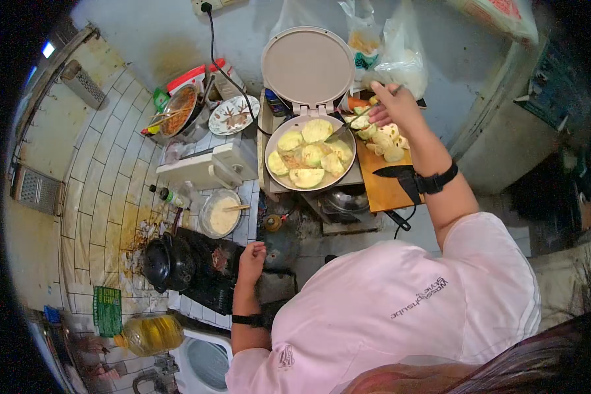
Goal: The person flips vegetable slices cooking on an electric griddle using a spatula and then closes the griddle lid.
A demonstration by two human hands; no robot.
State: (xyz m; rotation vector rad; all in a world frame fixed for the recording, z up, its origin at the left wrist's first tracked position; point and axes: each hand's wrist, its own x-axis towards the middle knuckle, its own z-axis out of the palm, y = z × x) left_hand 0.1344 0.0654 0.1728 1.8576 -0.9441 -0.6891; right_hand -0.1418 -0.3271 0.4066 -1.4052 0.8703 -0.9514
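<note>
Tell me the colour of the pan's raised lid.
The inner face of the lid is plain greyish beige; the head view, the only one, shows it best.

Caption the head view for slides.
Right hand holding a spatula in an open pan of yellow slices, left hand beside the stove.

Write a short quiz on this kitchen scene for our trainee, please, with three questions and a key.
1. Which hand holds the utensil that reaches into the pan?
2. True or false: the round lid stands open.
3. Which is nearer the left hand: (A) the bowl of pale mixture or (B) the patterned plate?

Key: 1. The right hand. 2. True. 3. A.
</note>
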